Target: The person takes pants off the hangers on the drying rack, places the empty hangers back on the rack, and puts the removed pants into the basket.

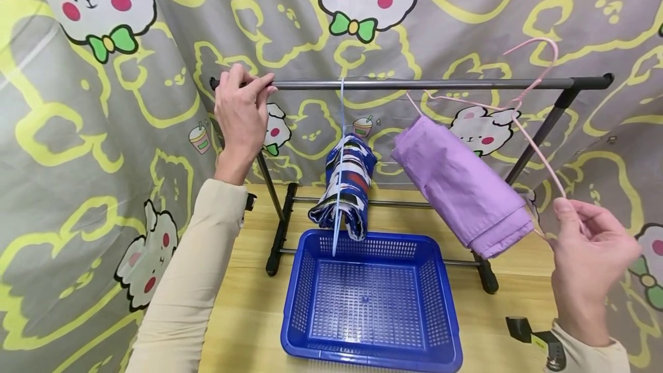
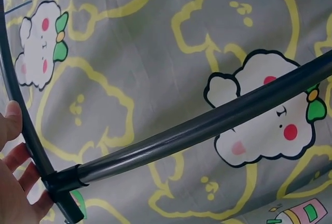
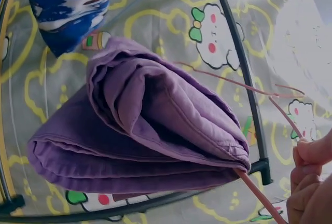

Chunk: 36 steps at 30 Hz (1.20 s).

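Note:
My left hand (image 1: 240, 108) grips the left end of the metal rail (image 1: 440, 84) of a clothes rack. Its thumb and fingers lie on either side of the bar (image 2: 31, 141) in the left wrist view. With thumb and fingers, my right hand (image 1: 590, 263) pinches one side of a pink hanger (image 1: 543, 157) in front of the rack's right end. A folded purple garment (image 1: 461, 183) is draped over that hanger's lower bar, tilted down to the right. The hanger's hook stands above the rail's height in the head view. The garment's folds (image 3: 176, 110) fill the middle of the right wrist view.
A light-blue hanger (image 1: 342, 108) hangs on the rail, bearing a folded blue, white and red garment (image 1: 354, 160). Below stands a blue plastic basket (image 1: 373, 357) on the wooden floor (image 1: 243, 315). A patterned curtain (image 1: 171, 91) encloses the back and sides.

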Tool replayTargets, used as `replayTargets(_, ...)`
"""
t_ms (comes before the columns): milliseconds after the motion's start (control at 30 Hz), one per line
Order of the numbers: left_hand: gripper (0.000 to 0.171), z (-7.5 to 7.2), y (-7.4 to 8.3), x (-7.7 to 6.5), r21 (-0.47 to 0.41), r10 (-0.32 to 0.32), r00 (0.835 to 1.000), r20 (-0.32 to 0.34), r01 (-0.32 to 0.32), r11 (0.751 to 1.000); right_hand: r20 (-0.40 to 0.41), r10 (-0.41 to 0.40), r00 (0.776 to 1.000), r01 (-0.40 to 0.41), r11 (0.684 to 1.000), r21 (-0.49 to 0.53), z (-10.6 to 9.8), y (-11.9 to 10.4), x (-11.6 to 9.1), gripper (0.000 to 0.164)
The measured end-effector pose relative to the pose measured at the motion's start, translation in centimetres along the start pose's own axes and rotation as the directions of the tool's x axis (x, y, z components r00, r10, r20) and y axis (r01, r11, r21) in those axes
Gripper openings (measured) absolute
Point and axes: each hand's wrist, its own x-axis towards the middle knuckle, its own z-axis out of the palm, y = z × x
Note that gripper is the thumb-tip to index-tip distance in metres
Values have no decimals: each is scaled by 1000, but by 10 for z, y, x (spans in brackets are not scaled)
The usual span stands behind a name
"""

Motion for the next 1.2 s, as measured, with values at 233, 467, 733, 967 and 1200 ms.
replayTargets(233, 29, -5, -2, 2, 20, 5, 999, 35, -6, 1000, 9, 23, 1000, -23, 1000, -10, -20, -10, -1, 9)
replayTargets(467, 33, -7, -4, 1, 20, 14, 999, 39, -14, 1000, -12, 114, 993, -115, 987, -111, -47, -13, -7, 7)
replayTargets(733, 35, -11, -7, 0, 58, 104, 993, 48, -107, 993, -38, 233, 972, -236, 941, -244, -73, -17, -15, 7)
replayTargets(967, 28, -15, -5, 2, 10, 44, 995, 89, -45, 999, -35, 197, 980, -200, 961, -192, -84, -10, -23, 8)
replayTargets(1200, 33, -19, -6, 1, -30, 69, 983, 169, -65, 997, -8, 145, 989, -142, 955, -259, -93, 0, -29, 12)
